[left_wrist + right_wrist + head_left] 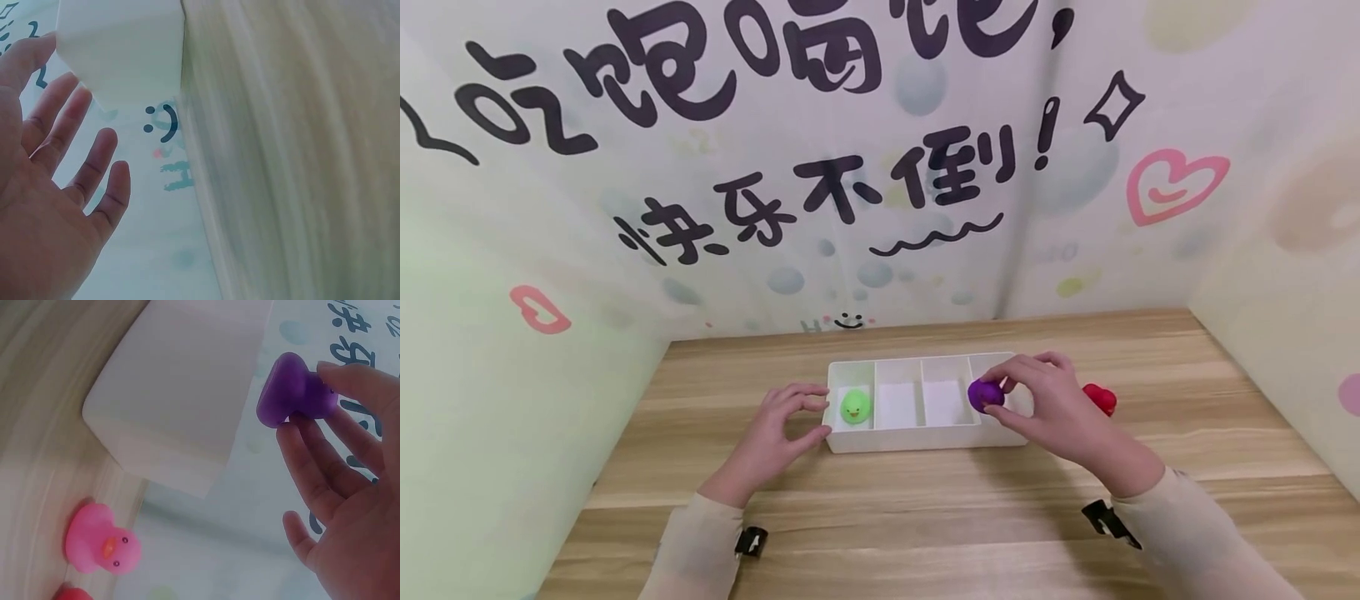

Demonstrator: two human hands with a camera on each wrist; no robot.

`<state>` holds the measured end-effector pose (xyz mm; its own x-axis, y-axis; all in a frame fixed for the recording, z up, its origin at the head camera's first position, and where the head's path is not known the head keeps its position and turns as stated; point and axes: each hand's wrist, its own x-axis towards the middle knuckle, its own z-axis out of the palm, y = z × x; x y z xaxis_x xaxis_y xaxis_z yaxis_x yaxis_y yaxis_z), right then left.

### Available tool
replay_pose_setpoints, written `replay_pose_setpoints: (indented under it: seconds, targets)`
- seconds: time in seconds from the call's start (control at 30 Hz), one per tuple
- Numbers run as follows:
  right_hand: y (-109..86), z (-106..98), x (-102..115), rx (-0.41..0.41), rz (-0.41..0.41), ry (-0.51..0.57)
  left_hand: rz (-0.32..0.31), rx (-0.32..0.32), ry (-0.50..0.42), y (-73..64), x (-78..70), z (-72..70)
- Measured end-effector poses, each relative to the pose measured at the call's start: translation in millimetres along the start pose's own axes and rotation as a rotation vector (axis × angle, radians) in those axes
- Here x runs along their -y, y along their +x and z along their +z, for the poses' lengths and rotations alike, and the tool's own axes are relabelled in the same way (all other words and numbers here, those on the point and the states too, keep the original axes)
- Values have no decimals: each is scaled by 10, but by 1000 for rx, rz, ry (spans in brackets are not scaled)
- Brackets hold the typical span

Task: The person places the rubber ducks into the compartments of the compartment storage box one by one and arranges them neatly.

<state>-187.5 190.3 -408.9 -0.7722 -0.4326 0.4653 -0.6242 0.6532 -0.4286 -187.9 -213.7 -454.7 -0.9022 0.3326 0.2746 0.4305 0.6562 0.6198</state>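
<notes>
A white box (pixel 895 438) with several compartments in a row sits on the table. Inside its leftmost compartment is a green rubber duck (pixel 854 407). My left hand (pixel 775 432) is at the box's left end, thumb and fingers spread, with fingertips right at the end wall (pixel 125 50). Over the right part of the box, my right hand (pixel 1054 407) pinches a purple rubber duck (pixel 290 394) between thumb and fingers. In the right wrist view the duck is held above the rim level, its flat base turned toward the box.
Right of the box, a pink rubber duck (pixel 100 540) stands on the table, hidden by my hand in the head view. Beside it is a red duck (pixel 1101 399). A printed wall (pixel 850 283) rises behind the wooden table (pixel 910 517), with side panels left and right.
</notes>
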Motion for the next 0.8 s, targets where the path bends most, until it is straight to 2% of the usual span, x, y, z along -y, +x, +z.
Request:
replay_pose_setpoints:
  seconds: [0.8]
  targets:
    - [288, 237, 196, 48, 8, 7, 3, -6, -8, -10, 3, -7]
